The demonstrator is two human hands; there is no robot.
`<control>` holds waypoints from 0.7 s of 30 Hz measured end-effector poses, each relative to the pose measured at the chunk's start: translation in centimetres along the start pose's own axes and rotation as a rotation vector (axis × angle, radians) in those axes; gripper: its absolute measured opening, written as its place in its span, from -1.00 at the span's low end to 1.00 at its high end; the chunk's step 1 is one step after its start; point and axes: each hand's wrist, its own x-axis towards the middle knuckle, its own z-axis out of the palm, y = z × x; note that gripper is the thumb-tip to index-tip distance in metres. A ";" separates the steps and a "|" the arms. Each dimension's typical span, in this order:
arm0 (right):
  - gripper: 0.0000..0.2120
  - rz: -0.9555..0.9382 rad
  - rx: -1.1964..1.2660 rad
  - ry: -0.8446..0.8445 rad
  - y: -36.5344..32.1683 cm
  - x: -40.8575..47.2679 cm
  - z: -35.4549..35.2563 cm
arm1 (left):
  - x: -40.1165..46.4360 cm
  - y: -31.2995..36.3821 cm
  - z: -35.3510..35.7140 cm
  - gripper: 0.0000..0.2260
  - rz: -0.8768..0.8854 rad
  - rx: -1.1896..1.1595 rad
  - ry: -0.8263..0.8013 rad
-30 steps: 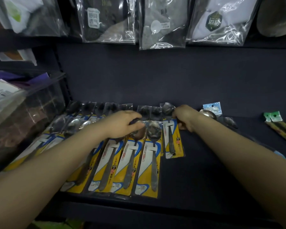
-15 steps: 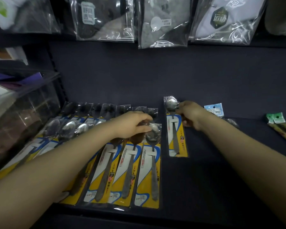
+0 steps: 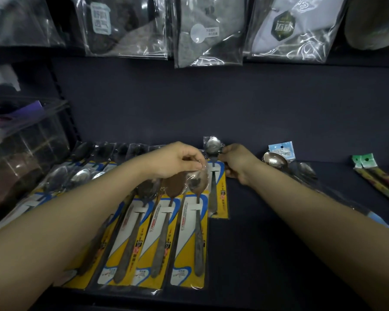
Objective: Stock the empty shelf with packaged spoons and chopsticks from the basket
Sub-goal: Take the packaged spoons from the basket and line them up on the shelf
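My right hand (image 3: 235, 163) pinches the back spoon pack (image 3: 216, 176) by its bowl end; my left hand (image 3: 175, 160) grips the top of the front packs (image 3: 189, 239). That back pack runs lengthwise toward me on the shelf (image 3: 267, 232), just right of the row, nearest my right.

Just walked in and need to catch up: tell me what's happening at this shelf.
A person is laying out packaged spoons on a dark shelf. The left hand pinches the top of the front-row spoon pack, while the right hand holds a back-row spoon pack by its edge. Loose-bagged spoons and chopstick packs lie to the right.
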 end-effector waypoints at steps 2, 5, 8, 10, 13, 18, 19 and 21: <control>-0.71 0.001 -0.007 -0.009 -0.1 0.0 0.8 | 0.1 0.0 0.2 -0.85 0.001 0.018 0.003; -0.75 0.029 -0.004 -0.027 -0.3 -0.1 1.2 | 0.3 -0.1 0.9 -0.89 -0.006 0.095 0.010; -0.79 0.051 -0.016 -0.024 -0.1 -0.1 0.7 | 0.5 -0.3 1.8 -0.87 -0.011 0.165 0.029; -0.84 0.033 -0.076 -0.012 0.1 -0.2 0.2 | 0.6 -0.3 2.3 -0.86 -0.017 0.194 0.044; -0.77 -0.049 -0.282 0.024 0.7 0.0 -0.3 | 0.4 -0.4 2.5 -0.78 -0.016 0.253 0.076; -0.81 -0.118 -0.509 0.079 0.6 0.0 -0.5 | -0.6 -0.4 1.9 -0.63 -0.047 0.417 0.032; -0.87 -0.153 -0.607 0.113 0.5 -0.4 -0.5 | -1.1 -0.3 1.8 -0.60 -0.062 0.427 0.026; -0.70 -0.284 -0.799 0.219 0.5 -1.5 -0.6 | -2.7 0.2 1.7 -0.52 -0.077 0.439 0.061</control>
